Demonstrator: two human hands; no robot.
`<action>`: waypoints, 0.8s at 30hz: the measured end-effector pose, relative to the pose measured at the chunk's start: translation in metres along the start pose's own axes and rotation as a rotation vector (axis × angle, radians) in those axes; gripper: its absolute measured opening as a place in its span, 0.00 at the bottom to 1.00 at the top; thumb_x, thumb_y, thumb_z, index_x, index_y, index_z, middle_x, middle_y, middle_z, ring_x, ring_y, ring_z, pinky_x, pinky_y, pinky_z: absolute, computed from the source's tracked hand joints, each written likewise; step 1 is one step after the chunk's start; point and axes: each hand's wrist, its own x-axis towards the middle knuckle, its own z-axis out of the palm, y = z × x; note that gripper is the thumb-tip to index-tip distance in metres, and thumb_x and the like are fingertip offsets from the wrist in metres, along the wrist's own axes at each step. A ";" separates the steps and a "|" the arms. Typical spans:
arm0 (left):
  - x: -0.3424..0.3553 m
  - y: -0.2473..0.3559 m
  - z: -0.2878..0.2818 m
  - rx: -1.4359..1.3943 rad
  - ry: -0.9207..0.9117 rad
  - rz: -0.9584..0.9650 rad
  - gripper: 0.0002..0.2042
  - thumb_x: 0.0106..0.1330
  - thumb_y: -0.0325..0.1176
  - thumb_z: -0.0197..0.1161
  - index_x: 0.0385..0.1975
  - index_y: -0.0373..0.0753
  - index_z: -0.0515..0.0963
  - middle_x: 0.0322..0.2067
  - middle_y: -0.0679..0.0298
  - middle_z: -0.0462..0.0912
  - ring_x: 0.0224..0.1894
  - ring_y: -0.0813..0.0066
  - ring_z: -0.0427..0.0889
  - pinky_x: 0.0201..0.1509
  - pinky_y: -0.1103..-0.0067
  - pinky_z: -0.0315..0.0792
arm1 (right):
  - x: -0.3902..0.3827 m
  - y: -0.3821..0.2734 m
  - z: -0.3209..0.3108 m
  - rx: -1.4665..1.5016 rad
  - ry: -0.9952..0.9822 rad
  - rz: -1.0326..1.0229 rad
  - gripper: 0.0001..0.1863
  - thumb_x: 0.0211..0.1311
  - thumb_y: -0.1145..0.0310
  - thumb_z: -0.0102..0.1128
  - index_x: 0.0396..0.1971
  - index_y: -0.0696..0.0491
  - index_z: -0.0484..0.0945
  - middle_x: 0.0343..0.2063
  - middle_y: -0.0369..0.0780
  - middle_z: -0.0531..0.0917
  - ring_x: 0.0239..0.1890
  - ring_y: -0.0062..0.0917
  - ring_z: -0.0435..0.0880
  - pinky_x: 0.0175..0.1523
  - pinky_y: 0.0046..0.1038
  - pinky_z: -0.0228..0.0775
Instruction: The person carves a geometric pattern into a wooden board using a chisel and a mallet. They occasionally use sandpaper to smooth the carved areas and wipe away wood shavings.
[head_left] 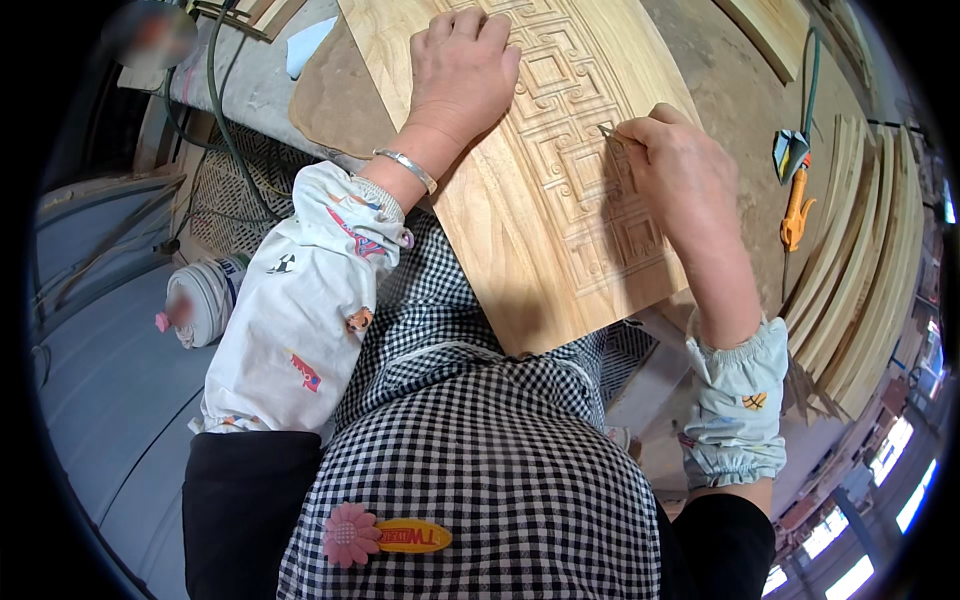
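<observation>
A pale wooden board point(485, 240) lies slanted on the workbench in front of me, its near corner close to my apron. Carved scrolls and square fret lines run in a band point(590, 170) along its right half. My left hand point(465, 65) rests on the board's far left part, palm down, its fingers partly bent and pressing on the wood. Over the carved band, my right hand point(685, 170) pinches a small thin piece with a pointed tip point(607, 131). That tip meets the carving; the rest of the piece is hidden in my fingers.
To the right, an orange air blow gun point(796, 212) lies beside a stack of curved wooden strips point(860, 270). Another board point(765, 35) is at the far right. A white bucket point(203, 300) and a green hose point(220, 110) are on the left, with light blue paper point(308, 46) beyond.
</observation>
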 end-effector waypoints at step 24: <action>0.000 -0.001 0.003 0.012 0.036 0.013 0.12 0.68 0.41 0.64 0.47 0.46 0.83 0.49 0.64 0.83 0.54 0.58 0.79 0.56 0.62 0.70 | -0.019 -0.002 0.022 0.211 0.120 0.185 0.10 0.67 0.66 0.64 0.43 0.45 0.91 0.39 0.35 0.86 0.42 0.35 0.87 0.46 0.35 0.78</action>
